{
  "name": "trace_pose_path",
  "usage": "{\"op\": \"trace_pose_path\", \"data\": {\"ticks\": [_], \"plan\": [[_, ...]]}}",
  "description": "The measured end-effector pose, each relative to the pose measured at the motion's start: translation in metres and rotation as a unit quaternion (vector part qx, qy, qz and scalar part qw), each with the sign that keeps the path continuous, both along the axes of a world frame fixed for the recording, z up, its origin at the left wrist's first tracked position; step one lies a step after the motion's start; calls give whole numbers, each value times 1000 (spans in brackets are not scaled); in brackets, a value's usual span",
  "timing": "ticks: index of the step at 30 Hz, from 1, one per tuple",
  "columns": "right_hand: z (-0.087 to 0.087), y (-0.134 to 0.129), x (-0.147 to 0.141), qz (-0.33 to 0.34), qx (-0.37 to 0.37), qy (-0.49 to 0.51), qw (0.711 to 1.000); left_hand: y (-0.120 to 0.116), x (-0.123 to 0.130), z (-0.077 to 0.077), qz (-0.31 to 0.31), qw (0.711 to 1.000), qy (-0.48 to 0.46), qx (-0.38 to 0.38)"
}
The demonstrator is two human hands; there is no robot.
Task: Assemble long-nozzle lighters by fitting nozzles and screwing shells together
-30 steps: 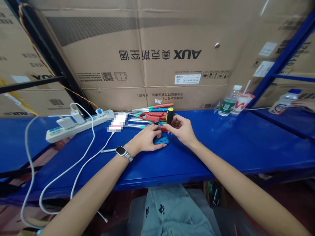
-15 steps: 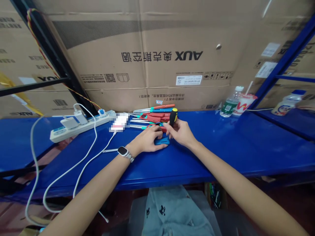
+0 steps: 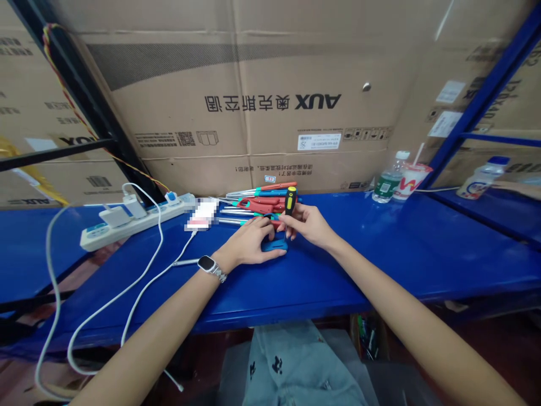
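Observation:
A blue lighter-like tool point(image 3: 275, 245) lies on the blue table, its metal rod showing left of my wrist. My left hand point(image 3: 252, 239) is closed over its blue handle and presses it down. My right hand point(image 3: 305, 224) holds a yellow-and-black screwdriver point(image 3: 290, 201) upright, its shaft pointing down at the blue handle. The screwdriver's tip is too small to make out. Just behind my hands lies a pile of red and blue long-necked lighters point(image 3: 260, 203) with metal rods.
A white power strip point(image 3: 137, 219) with plugs and cables lies at the left, beside a blurred phone-like object point(image 3: 203, 214). On the right stand a water bottle point(image 3: 386, 183), a paper cup point(image 3: 411, 180) and another bottle point(image 3: 482, 179). Cardboard boxes point(image 3: 270, 67) form the back.
The screwdriver in my right hand stands more upright and has shifted slightly left over the blue handle. My left hand keeps its hold. The whole view has shifted a little.

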State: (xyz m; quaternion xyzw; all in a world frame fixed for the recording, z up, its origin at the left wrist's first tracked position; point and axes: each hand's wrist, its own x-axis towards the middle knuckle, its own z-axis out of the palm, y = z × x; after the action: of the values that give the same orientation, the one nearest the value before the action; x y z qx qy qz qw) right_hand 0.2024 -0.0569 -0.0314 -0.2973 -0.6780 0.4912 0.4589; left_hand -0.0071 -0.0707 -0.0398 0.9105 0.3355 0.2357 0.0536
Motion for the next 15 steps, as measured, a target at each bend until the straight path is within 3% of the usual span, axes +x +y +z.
{"op": "trace_pose_path", "data": {"ticks": [4,6,9,12,15], "plan": [[0,-3,1,6,23,-27,999,-2,8,25,7,978,-209,-20],[1,-6,1,9,36,-45,998,0,17,41,-12,952,-296,-83],[1,-8,2,14,44,-58,997,8,31,58,-84,926,-305,-207],[-1,-9,0,6,36,-53,998,19,41,57,-80,911,-347,-210],[-6,-8,-7,-70,43,-15,996,25,48,48,-24,903,-404,-145]]}}
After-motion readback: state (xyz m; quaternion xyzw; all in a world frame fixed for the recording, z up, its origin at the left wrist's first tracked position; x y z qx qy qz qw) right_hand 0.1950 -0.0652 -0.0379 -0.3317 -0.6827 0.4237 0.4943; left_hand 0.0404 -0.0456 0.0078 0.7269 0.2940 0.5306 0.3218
